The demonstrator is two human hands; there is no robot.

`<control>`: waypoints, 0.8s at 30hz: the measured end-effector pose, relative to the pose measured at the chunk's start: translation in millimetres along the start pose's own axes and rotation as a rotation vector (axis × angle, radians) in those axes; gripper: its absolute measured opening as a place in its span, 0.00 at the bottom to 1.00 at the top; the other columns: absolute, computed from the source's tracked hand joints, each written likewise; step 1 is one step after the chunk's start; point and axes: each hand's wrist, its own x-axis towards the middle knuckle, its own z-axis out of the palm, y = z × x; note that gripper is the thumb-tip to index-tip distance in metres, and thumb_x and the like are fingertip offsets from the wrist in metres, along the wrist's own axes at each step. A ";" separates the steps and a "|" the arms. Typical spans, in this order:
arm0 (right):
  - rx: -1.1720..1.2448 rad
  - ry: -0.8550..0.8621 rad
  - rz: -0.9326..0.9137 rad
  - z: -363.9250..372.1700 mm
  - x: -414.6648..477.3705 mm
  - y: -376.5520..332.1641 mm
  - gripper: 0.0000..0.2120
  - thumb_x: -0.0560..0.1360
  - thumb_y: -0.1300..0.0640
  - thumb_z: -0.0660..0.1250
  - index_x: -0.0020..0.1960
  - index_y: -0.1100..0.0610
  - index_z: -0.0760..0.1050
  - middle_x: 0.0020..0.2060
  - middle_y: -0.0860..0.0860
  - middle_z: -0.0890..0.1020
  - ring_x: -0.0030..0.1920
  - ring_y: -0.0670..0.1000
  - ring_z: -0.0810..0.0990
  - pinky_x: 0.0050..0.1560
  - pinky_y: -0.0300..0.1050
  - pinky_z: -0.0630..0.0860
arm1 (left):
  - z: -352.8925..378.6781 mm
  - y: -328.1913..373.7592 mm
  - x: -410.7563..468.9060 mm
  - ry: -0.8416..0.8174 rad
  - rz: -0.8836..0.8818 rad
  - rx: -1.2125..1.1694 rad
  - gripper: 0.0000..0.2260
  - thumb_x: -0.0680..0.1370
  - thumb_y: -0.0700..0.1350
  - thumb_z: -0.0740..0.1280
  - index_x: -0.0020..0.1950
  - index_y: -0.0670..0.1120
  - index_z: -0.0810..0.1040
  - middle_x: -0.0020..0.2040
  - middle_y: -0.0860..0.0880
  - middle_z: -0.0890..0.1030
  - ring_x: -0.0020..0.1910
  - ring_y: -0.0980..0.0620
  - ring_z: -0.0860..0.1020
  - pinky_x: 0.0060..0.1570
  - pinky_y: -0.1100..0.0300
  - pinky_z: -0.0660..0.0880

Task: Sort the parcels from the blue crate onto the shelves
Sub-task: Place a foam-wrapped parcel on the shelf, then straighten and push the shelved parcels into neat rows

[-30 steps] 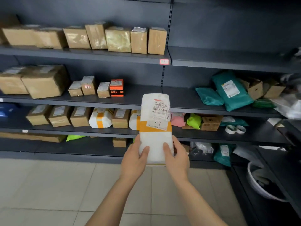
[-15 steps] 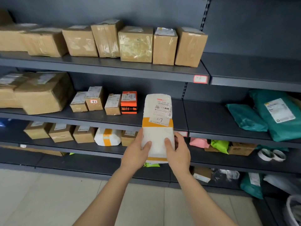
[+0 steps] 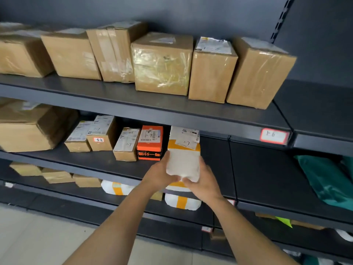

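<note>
Both bare forearms reach forward and upward from below, converging on the white parcel (image 3: 183, 165); the left hand (image 3: 160, 175) clasps the parcel's lower left edge, thumb laid across its near face and fingers wrapped out of sight behind; the right hand (image 3: 202, 181) grips the lower right corner, its thumb pressed along the bottom edge just beside the left thumb. The wrists are held fairly straight, palms turned inward toward each other on either side of the parcel; the elbows lie below it, out of view.
</note>
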 end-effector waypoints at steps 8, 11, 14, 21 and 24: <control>-0.268 -0.028 -0.015 15.2 44.0 5.6 0.44 0.74 0.48 0.71 0.79 0.50 0.46 0.66 0.54 0.69 0.64 0.54 0.73 0.58 0.47 0.77 | -3.0 -7.4 38.6 0.035 -0.036 0.095 0.42 0.76 0.48 0.69 0.79 0.50 0.42 0.66 0.45 0.73 0.62 0.46 0.74 0.58 0.53 0.74; -0.388 0.032 -0.073 21.0 45.4 3.9 0.44 0.74 0.45 0.70 0.79 0.54 0.48 0.72 0.55 0.64 0.70 0.54 0.67 0.63 0.47 0.73 | -5.7 -12.3 41.6 0.042 -0.010 0.200 0.41 0.77 0.48 0.67 0.79 0.47 0.42 0.70 0.44 0.69 0.66 0.46 0.70 0.62 0.54 0.71; -0.570 0.138 -0.177 29.4 41.4 -0.3 0.44 0.71 0.49 0.74 0.78 0.58 0.54 0.75 0.57 0.61 0.75 0.58 0.60 0.71 0.54 0.64 | -9.8 -23.3 39.1 0.045 -0.004 0.316 0.41 0.77 0.48 0.69 0.79 0.46 0.43 0.72 0.44 0.67 0.69 0.45 0.67 0.66 0.51 0.69; -0.756 0.215 -0.378 66.5 15.4 -39.1 0.40 0.57 0.54 0.82 0.66 0.58 0.74 0.65 0.58 0.76 0.66 0.60 0.74 0.63 0.60 0.72 | -47.8 -76.4 -1.9 0.202 0.007 0.621 0.33 0.78 0.49 0.66 0.78 0.45 0.53 0.73 0.46 0.66 0.71 0.46 0.64 0.66 0.52 0.67; -0.765 0.159 -0.414 101.5 -1.9 -69.4 0.36 0.59 0.52 0.81 0.65 0.57 0.75 0.62 0.56 0.78 0.64 0.58 0.74 0.59 0.57 0.74 | -76.2 -113.2 -33.9 0.224 -0.033 0.698 0.33 0.78 0.47 0.66 0.78 0.45 0.53 0.74 0.46 0.64 0.73 0.45 0.61 0.68 0.51 0.64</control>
